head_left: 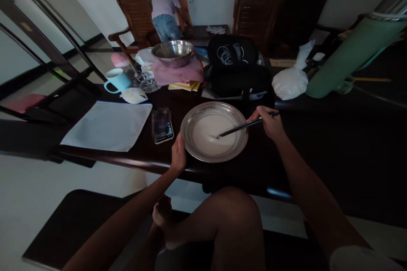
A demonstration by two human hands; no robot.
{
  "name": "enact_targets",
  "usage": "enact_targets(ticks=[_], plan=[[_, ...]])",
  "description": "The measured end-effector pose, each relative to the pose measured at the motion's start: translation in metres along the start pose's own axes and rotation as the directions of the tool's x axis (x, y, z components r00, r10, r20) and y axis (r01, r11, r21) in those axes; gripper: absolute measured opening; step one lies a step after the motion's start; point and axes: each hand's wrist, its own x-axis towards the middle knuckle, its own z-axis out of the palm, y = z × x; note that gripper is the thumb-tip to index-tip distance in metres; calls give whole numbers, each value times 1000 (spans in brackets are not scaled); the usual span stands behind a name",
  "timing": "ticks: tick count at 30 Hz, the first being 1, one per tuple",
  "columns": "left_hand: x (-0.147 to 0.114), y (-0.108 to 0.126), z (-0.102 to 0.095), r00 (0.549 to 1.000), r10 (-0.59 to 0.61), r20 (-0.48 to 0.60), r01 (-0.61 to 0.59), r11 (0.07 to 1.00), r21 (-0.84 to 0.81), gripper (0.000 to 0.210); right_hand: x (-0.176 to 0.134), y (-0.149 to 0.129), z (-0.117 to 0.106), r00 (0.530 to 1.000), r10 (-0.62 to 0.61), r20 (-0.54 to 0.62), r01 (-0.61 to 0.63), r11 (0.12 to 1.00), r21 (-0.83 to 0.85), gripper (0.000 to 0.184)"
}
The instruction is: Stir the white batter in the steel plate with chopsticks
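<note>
A wide metal bowl (190, 149) stands on the dark table, with a pale, milky liquid (210, 129) in it. My left hand (179, 152) grips the bowl's left rim, thumb along the edge. Dark chopsticks (244, 125) are held in my right hand (269, 122), its fingers closed around their upper part. Their tips dip into the liquid near the bowl's middle. To the left of the bowl lies a phone (164, 135) with its screen lit.
A flat whitish zip pouch (108, 127) and blue mug (118, 80) are at left. Behind the bowl stand an empty metal bowl (173, 53) and black bag (238, 78). A tied bag of white powder (290, 82) and green flask (346, 55) stand right. Another person (165, 8) bends beyond.
</note>
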Motion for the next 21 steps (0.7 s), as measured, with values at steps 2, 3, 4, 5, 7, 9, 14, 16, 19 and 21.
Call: enact_targets(ticks=[2, 3, 4, 5, 7, 9, 14, 16, 19, 21], plan=[[0, 0, 0, 1000, -6, -6, 6, 1000, 2, 68, -1, 0, 1, 998, 3, 61, -2, 1000, -27, 43], [0, 1, 0, 1000, -6, -7, 6, 1000, 2, 68, -1, -1, 1, 997, 8, 80, -4, 999, -44, 41], [0, 1, 0, 1000, -7, -7, 7, 1000, 2, 69, -1, -2, 1, 996, 11, 83, -7, 998, -57, 39], [0, 2, 0, 1000, -8, -6, 8, 1000, 3, 69, -1, -2, 1, 998, 12, 65, -8, 998, -62, 39], [0, 3, 0, 1000, -11, -4, 11, 1000, 4, 71, 0, -3, -1, 1000, 4, -8, -4, 999, -49, 41], [0, 3, 0, 1000, -11, -3, 11, 1000, 4, 71, 1, -2, -2, 998, -4, -55, 3, 1000, -27, 45], [0, 2, 0, 1000, -8, -6, 8, 1000, 2, 71, -1, -2, 1, 997, 8, 83, -2, 997, -75, 41], [0, 1, -1, 1000, -11, 2, 11, 1000, 7, 71, -2, -3, 0, 998, 15, 64, -9, 996, -85, 37], [0, 1, -1, 1000, -9, 14, 9, 1000, 13, 71, -1, -2, -2, 999, 4, -35, -6, 999, -43, 42], [0, 1, -1, 1000, -11, 12, 11, 1000, 9, 71, 0, -1, -2, 999, -11, -34, 11, 1000, -15, 46]])
